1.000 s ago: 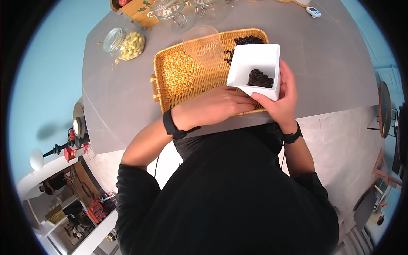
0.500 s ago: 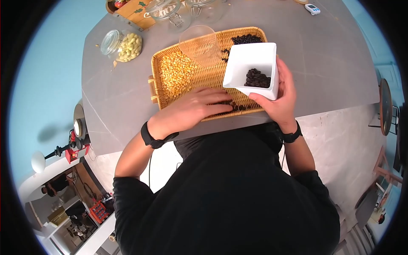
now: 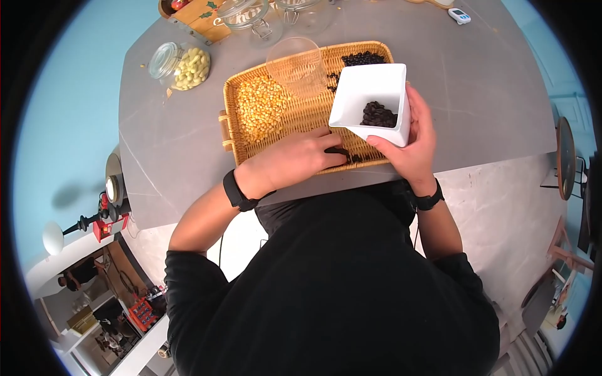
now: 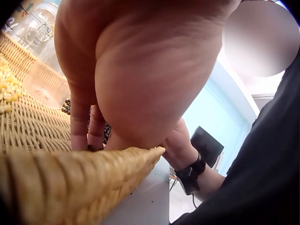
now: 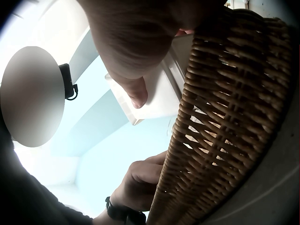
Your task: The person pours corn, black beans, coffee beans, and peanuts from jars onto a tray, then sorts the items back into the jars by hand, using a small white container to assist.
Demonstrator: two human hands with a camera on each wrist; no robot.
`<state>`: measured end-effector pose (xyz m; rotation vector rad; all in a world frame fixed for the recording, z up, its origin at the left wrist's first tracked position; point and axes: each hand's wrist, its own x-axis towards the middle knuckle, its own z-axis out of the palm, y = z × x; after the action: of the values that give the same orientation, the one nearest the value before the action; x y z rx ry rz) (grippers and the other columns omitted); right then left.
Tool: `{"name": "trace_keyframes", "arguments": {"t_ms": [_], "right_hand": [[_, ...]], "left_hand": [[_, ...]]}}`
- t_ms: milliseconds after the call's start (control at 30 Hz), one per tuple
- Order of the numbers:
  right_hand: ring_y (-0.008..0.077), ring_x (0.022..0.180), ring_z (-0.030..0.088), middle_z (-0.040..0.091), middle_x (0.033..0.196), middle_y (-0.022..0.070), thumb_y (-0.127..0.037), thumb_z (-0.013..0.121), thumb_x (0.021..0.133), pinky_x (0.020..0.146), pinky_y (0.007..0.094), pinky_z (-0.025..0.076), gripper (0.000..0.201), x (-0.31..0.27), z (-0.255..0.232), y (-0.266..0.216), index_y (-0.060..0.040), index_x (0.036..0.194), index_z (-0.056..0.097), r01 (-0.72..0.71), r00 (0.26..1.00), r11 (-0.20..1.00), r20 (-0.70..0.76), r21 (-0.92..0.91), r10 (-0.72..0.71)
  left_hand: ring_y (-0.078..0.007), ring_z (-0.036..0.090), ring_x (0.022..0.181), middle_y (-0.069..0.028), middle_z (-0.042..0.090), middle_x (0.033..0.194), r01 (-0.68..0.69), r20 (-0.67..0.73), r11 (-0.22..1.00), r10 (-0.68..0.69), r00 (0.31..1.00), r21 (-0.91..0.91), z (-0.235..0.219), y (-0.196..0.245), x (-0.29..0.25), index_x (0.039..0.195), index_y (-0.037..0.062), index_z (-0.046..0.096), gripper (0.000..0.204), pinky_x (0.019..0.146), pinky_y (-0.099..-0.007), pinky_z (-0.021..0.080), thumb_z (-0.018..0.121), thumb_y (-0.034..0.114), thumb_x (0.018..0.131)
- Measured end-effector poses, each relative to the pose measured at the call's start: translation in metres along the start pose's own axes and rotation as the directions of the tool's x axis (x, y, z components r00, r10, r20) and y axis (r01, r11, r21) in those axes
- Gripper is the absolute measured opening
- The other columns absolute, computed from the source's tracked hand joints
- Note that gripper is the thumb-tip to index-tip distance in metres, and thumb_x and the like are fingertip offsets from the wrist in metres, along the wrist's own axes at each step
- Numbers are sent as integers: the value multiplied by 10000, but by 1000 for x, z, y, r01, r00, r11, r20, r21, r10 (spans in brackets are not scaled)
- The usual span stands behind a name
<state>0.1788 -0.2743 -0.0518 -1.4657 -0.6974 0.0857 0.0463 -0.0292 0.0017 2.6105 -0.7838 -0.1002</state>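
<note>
My right hand (image 3: pixel 412 141) grips a white square bowl (image 3: pixel 368 94), tilted over the basket's right part, with dark beans (image 3: pixel 379 114) inside. In the right wrist view the thumb of that hand (image 5: pixel 136 42) presses the bowl's outer wall (image 5: pixel 161 91). Low inside the wicker basket (image 3: pixel 307 119), my left hand (image 3: pixel 288 160) has bent fingers around some dark beans (image 3: pixel 338 152) by the front rim; its thumb is hidden. The left wrist view shows this hand (image 4: pixel 140 70) reaching over the rim (image 4: pixel 84 173), fingertips down at the weave.
Yellow corn kernels (image 3: pixel 260 108) lie in the basket's left part, black beans (image 3: pixel 364 59) at its back right. A clear cup (image 3: pixel 296 67) is in the basket. Behind stand glass jars (image 3: pixel 260 28) and a wooden box (image 3: pixel 204 19); a jar of pale beans (image 3: pixel 191 67) is at left.
Over the last second my left hand drew back left from under the bowl, spread over the dark beans, then moved slightly right as its fingers bent. The bowl shifted slightly left.
</note>
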Motion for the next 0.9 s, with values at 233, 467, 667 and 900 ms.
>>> {"name": "trace_keyframes", "arguments": {"t_ms": [233,467,667,900], "right_hand": [[270,1321,729,705,1481,176,-266,1081,774,1092,417,608,1070,1,-1,3,-1,1644,516,39,999,997,7,-59,-39],[293,1317,736,712,1477,189,-281,1084,768,1090,430,609,1074,0,-3,2,-5,1640,521,42,999,995,11,-95,-41],[311,1305,740,714,1473,195,-276,1082,766,1087,441,606,1054,1,-4,1,-18,1631,538,66,998,989,31,-135,-63],[328,1268,744,724,1459,169,-302,1095,728,1066,451,607,1053,5,-5,-6,-47,1608,577,112,987,969,136,-220,-83]], "left_hand": [[-280,727,1120,-68,715,1138,2,-47,998,1,999,58,4,3,1,1012,41,797,144,949,-407,662,707,91,911],[-367,770,1133,-155,787,1202,98,-63,992,-103,993,-78,-1,1,-6,1146,-18,825,295,986,-447,645,700,18,881],[-368,791,1081,-159,809,1167,242,-124,963,-256,959,-117,-45,0,-21,1146,1,839,271,936,-433,649,763,-53,892],[-366,789,996,-140,810,1171,141,-320,989,-146,936,-38,-95,8,16,1139,11,834,327,833,-426,646,813,-93,830]]}}
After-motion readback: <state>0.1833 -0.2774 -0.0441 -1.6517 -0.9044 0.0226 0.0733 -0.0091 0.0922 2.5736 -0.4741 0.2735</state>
